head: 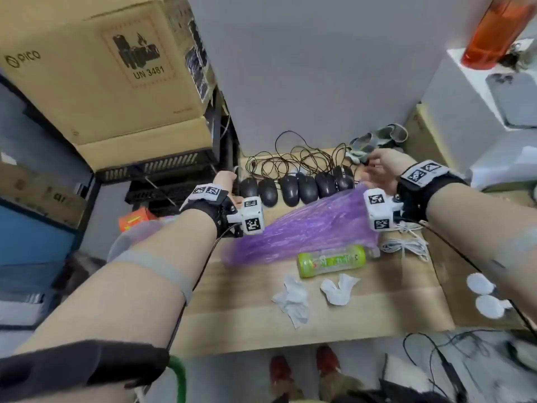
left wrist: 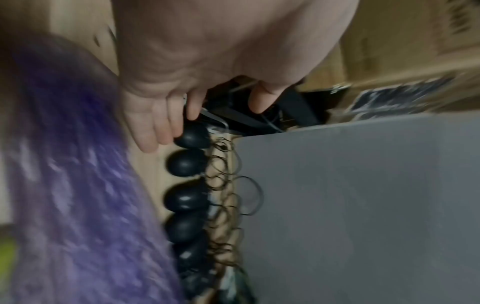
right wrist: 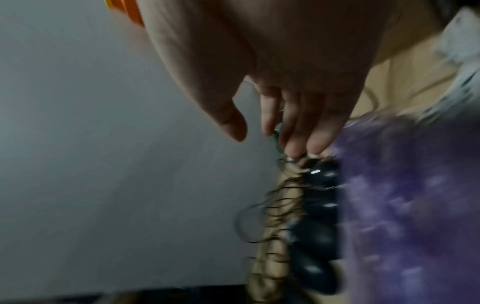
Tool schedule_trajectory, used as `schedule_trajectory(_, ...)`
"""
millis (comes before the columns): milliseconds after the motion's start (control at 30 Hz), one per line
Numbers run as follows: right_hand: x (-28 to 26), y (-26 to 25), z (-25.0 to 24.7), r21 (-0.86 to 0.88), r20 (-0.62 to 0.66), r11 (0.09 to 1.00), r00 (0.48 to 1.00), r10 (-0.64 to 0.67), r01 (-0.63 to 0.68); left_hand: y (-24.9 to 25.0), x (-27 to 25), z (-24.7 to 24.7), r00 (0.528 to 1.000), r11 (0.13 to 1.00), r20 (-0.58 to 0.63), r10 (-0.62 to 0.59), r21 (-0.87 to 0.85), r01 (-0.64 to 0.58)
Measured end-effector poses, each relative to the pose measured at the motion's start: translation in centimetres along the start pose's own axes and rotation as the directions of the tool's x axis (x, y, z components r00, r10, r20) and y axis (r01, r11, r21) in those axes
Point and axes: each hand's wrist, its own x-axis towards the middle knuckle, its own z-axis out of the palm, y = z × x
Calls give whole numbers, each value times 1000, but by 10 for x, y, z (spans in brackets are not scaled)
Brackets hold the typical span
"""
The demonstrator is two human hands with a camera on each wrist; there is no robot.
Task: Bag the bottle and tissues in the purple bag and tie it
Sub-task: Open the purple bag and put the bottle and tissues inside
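The purple bag (head: 305,228) lies crumpled across the wooden table (head: 377,309), its right end raised toward my right wrist. In front of it a clear bottle with a green label (head: 331,260) lies on its side. Two crumpled white tissues (head: 290,299) (head: 338,289) sit nearer the front edge. My left hand (head: 231,181) hovers at the table's back left by the mice, fingers relaxed and empty (left wrist: 207,123), with the bag (left wrist: 78,205) beside it. My right hand (head: 374,165) hovers at the back right, fingers straight and empty (right wrist: 272,139), the bag (right wrist: 402,205) just beside it.
Several black mice (head: 296,187) with tangled cords line the back of the table against a grey panel (head: 319,68). A coiled white cable (head: 406,245) lies right of the bag. Cardboard boxes (head: 101,68) stand at the left, an orange bottle (head: 494,30) on a box at the right.
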Motion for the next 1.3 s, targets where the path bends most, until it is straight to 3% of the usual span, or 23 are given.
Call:
schedule_trajectory(100,84,62,-24,-475,-118,876,992,35,-88,-38,36,-1,999,953,-31,9,303,1)
schedule_trajectory(167,111,107,-36,-643,-144,755,988,49,-131,-63,39,-6,992,888,-118,35,459,24)
schedule_trajectory(333,59,122,-17,-688,-253,715,964,-81,-121,-108,72,-21,992,564,-105,-67,816,125)
schedule_trajectory(433,54,129,-11,-696,-189,718,971,-145,-28,-121,84,-28,990,446,-137,12,887,117)
schedule_trajectory(567,56,138,-3,-532,-1,829,979,-203,171,-123,80,-30,982,465,-183,48,874,140)
schedule_trajectory(667,44,133,8,-472,155,838,962,-227,274,-112,70,-28,976,483,-214,41,859,168)
schedule_trajectory(733,32,128,19,-520,269,774,929,-253,361,-102,57,-22,984,547,-171,46,828,118)
schedule_trajectory(867,5,125,49,-560,519,576,794,-317,596,-72,28,8,953,603,-90,290,790,-109)
schedule_trajectory(967,-9,132,65,-570,662,382,682,-312,728,-59,4,44,975,754,194,107,624,-207)
schedule_trajectory(1033,-16,137,71,-555,716,326,639,-281,765,-58,-9,63,942,728,336,1,646,-231)
schedule_trajectory(1133,-17,141,76,-545,774,204,582,-250,813,-64,-14,77,897,570,442,15,733,-371)
schedule_trajectory(1200,-13,144,73,-583,762,213,618,-194,784,-69,-11,78,898,479,437,47,779,-404)
schedule_trajectory(1233,-12,145,69,-594,736,282,651,-188,753,-71,-10,78,904,476,422,66,783,-400)
schedule_trajectory(1300,-17,141,62,-583,615,535,763,-200,611,-74,-10,76,908,512,409,93,763,-396)
